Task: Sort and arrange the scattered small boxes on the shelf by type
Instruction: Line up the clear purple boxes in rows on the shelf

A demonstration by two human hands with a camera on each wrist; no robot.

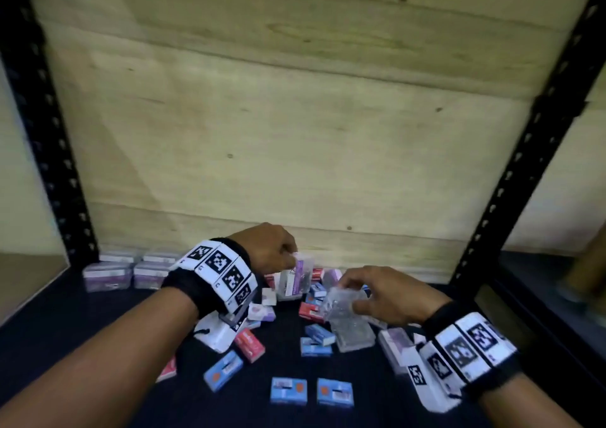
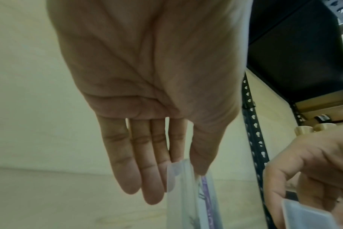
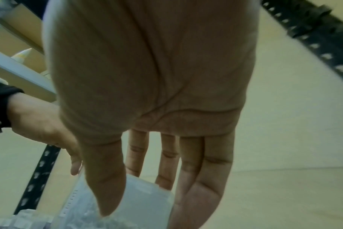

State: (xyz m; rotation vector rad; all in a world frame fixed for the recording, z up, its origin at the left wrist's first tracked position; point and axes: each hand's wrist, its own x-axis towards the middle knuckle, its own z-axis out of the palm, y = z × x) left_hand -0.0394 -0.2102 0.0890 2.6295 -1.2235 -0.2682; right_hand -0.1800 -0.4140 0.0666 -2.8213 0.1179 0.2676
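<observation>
Nearest the front edge of the dark shelf [image 1: 82, 345], two blue boxes [image 1: 288, 390] are laid side by side, with another blue one [image 1: 223, 370] tilted off to their left. A bit further in, a messy scatter of red, blue and purple boxes [image 1: 314, 309] is spread around the middle. A clear plastic box [image 1: 342, 303] is pinched over that pile by the right hand [image 1: 377, 296], thumb on one side, fingers on the other. Just behind, a clear box with a purple label [image 1: 296, 276] is held upright by the left hand [image 1: 272, 247], gripped at its top edge. Back in the rear left corner, purple boxes [image 1: 108, 275] are already lined up against the wooden back panel [image 1: 295, 99].
</observation>
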